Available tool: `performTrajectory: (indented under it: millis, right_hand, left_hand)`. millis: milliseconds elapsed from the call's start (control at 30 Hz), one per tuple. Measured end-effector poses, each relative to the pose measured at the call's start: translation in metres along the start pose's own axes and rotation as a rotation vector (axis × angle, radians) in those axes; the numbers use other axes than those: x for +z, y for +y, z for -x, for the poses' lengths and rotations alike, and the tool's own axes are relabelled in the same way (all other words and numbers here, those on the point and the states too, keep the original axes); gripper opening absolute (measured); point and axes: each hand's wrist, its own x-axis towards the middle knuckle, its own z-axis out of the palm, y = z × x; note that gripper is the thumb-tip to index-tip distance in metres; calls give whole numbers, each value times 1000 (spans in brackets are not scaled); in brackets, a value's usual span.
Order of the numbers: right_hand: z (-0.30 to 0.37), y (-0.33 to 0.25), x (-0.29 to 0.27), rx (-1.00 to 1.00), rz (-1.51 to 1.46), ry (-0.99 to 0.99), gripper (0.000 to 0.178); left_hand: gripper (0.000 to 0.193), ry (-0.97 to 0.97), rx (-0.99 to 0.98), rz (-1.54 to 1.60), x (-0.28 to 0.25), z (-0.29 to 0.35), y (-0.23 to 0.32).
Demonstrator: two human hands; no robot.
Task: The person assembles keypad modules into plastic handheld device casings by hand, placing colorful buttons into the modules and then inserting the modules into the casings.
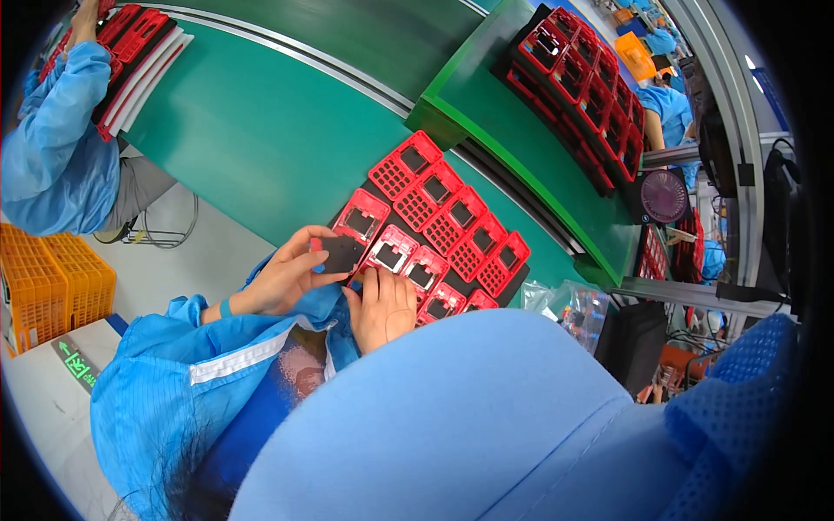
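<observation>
My left hand point(291, 271) pinches a dark rectangular plate point(341, 253), with some red showing at its edge, between thumb and fingers. It holds the plate above the near left corner of a black tray point(514, 285) of red plastic housings. My right hand point(387, 311) lies palm down, its fingers stretched over the near row and touching a red housing with a white-framed window point(391, 250). The far row consists of several red housings point(450, 219) with keypad holes and dark windows. Another red housing point(360, 214) sits beside the held plate. My right fingertips partly cover the near row.
Beyond the tray runs a green raised shelf point(486, 108) with stacked trays of red housings point(582, 78). Clear plastic bags point(578, 308) lie right of my tray. At far left a co-worker's blue sleeve point(65, 139) is beside more stacked trays point(143, 61). Orange crates point(56, 278) stand lower left.
</observation>
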Motion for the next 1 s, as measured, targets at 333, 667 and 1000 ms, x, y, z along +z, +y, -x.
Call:
performTrajectory:
  millis: [333, 667, 1000]
  right_hand:
    - [-17, -1, -12, -12, 49, -206, 52]
    - [91, 58, -1, 138, 317, 131, 41]
    - [61, 55, -6, 220, 207, 319, 51]
  left_hand:
    - [29, -13, 3, -22, 0, -4, -4]
    - [29, -33, 1, -30, 12, -4, 5]
    - [28, -108, -51, 65, 14, -10, -2]
